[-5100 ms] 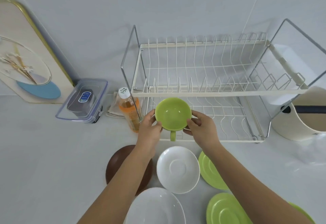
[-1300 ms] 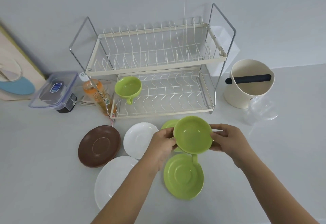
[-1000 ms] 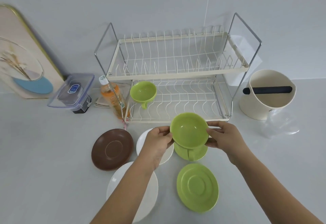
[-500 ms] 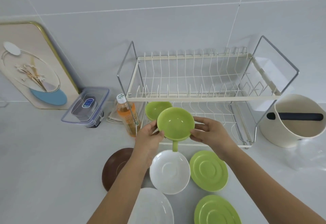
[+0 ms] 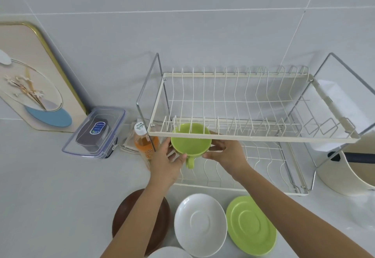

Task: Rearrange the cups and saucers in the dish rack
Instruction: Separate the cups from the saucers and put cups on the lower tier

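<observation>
Green cup (image 5: 190, 141) held between both hands at the left end of the lower tier of the dish rack (image 5: 253, 136), its mouth up and partly hidden behind the front bar of the upper tier. Left hand (image 5: 165, 162) pressed on the left wall of the cup, thumb near the rim, fingers under the body. Right hand (image 5: 227, 156) pressed on the right wall, fingertips touching the rim side. Each grip closed on the cup, not spread. Handle pointing down and toward the person, free between the two hands. Cannot tell if the cup bottom touches the wires of the lower tier. Cannot tell either if a second cup stands behind it.

Just left of the left grip, an orange bottle (image 5: 145, 146) with white cap, standing on the desk (image 5: 50, 186) beside the rack frame. Further left, a clear lidded box (image 5: 95, 133). Below the grips, near the person, three saucers flat on the desk: brown saucer (image 5: 156, 217) under the left forearm, white saucer (image 5: 199, 224) in the middle, green saucer (image 5: 250, 225) to the right. Far right of the right grip, a cream bin (image 5: 349, 176) with a dark bar.
</observation>
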